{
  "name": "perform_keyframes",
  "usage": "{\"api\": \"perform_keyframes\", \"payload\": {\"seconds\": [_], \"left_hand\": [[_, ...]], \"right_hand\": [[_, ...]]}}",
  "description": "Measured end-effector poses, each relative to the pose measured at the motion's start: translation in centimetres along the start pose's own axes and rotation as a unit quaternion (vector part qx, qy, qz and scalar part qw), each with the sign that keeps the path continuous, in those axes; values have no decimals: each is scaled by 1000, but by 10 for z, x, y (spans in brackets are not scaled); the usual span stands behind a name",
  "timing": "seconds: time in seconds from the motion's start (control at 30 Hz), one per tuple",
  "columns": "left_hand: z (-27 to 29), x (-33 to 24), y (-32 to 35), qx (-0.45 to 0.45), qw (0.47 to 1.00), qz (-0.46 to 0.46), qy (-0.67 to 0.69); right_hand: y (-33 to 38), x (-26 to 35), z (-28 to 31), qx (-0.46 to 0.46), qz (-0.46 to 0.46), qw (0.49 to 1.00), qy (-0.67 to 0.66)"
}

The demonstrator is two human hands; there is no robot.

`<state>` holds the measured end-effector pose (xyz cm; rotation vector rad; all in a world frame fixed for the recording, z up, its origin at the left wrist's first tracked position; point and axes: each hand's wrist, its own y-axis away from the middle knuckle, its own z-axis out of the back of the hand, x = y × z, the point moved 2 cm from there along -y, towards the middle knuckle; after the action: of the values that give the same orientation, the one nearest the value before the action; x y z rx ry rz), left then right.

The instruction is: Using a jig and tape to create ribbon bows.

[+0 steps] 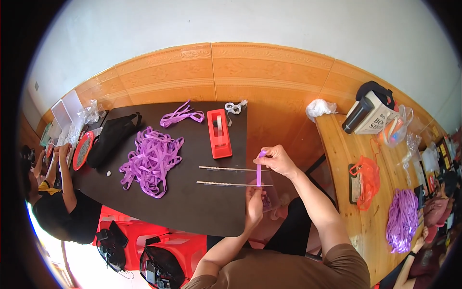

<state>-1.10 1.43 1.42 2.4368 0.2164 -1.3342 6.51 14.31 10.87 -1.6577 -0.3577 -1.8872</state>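
A short strip of purple ribbon (259, 175) runs across two thin, twisted-looking rods, the far rod (226, 168) and the near rod (224, 183). Both rods stick out over the right edge of the dark table; whether the strip loops round them or only crosses them, I cannot tell. My right hand (280, 162) pinches the strip's far end between thumb and fingers. At its near end, just below the near rod, my left hand (254, 201) is closed on the ribbon. A loose heap of purple ribbon (151, 161) lies left of the rods.
On the dark table (192, 207) are a red tape dispenser (219, 135), scissors (234, 108), a small ribbon bundle (182, 115), a black bag (114, 139) and a red plate (83, 150). A wooden table (344, 144) stands right. Co-workers sit at both sides; red stools (183, 245) stand in front.
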Motion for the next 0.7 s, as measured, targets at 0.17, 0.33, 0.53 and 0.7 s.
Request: {"api": "perform_keyframes", "payload": {"seconds": [0.17,0.33,0.53,0.7], "left_hand": [[-5,-3,-8,-39,998,-34,24],[-16,0,-15,-38,990,-108,86],[-6,12,-37,0,984,-159,85],[-9,4,-23,41,992,-74,97]], "right_hand": [[-4,-5,-5,8,-35,999,-25],[2,-55,-1,14,-222,969,-105],[33,-81,-21,-32,-307,894,-324],[65,-87,-30,-47,-277,881,-381]]}}
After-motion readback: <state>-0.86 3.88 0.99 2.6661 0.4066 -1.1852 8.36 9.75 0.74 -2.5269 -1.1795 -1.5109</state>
